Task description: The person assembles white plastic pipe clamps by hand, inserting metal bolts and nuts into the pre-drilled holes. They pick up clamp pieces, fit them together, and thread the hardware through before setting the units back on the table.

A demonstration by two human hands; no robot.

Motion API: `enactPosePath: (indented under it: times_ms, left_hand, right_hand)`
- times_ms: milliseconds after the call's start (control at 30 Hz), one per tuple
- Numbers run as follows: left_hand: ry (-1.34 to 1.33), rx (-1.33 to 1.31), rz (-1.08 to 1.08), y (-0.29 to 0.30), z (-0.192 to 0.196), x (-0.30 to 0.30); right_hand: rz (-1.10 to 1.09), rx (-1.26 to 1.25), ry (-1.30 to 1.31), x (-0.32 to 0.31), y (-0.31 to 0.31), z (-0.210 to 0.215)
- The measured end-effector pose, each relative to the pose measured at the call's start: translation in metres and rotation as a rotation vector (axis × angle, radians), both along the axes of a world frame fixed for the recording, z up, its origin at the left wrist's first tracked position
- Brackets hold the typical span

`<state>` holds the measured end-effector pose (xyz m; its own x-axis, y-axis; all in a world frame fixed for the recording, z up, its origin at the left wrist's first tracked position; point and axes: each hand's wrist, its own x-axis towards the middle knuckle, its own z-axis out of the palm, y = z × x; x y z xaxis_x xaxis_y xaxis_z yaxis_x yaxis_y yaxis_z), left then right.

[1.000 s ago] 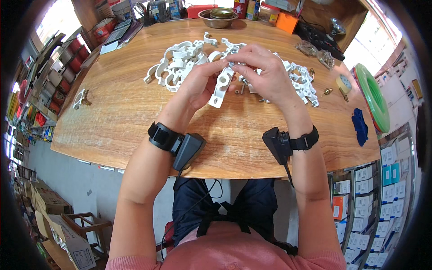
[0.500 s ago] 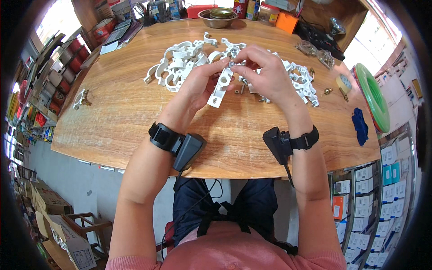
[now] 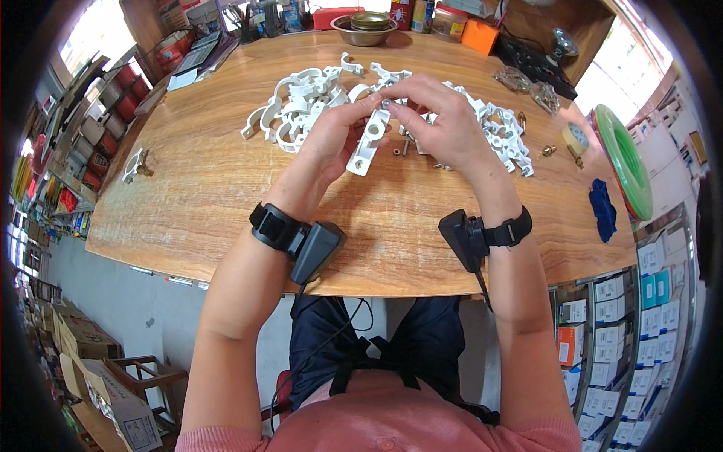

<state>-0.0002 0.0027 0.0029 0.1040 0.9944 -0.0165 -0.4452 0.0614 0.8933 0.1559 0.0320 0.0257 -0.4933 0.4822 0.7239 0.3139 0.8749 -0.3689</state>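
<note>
My left hand (image 3: 331, 139) grips a long white plastic bracket (image 3: 365, 151), its near end tilted down toward me. The bracket has a round hole in its middle and a smaller metal-looking spot near its lower end. At the upper end, the thumb and forefinger of my right hand (image 3: 448, 124) pinch a small silvery metal fastener (image 3: 386, 104); whether it is a nut or a screw head I cannot tell. Behind my hands lies a pile of white plastic pipe clamps (image 3: 312, 90), with more white clamp pieces (image 3: 504, 135) to the right. Screws (image 3: 406, 146) lie loose beside them.
A single clamp (image 3: 134, 164) sits at the table's left. Brass fittings (image 3: 549, 151), a tape roll (image 3: 575, 140), a blue cloth (image 3: 602, 211) and green round coils (image 3: 629, 162) line the right side. Metal bowls (image 3: 364, 32) stand at the far edge.
The bracket and both hands have shifted very slightly. My right fingertips have moved a little at the metal fastener, still pinching at the bracket's upper end.
</note>
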Motion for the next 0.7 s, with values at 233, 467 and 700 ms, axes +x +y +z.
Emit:
enactPosePath:
  times_ms: [233, 467, 700]
  left_hand:
    - [0.032, 0.022, -0.035, 0.003, -0.003, -0.002]
    - [-0.005, -0.01, 0.046, -0.001, 0.003, 0.004]
    - [0.042, 0.056, -0.017, 0.003, -0.006, -0.002]
  right_hand:
    - [-0.049, -0.091, -0.106, 0.003, -0.005, 0.005]
    - [0.02, 0.093, 0.021, 0.003, 0.001, -0.001]
    - [-0.028, 0.001, -0.037, -0.002, -0.004, 0.001]
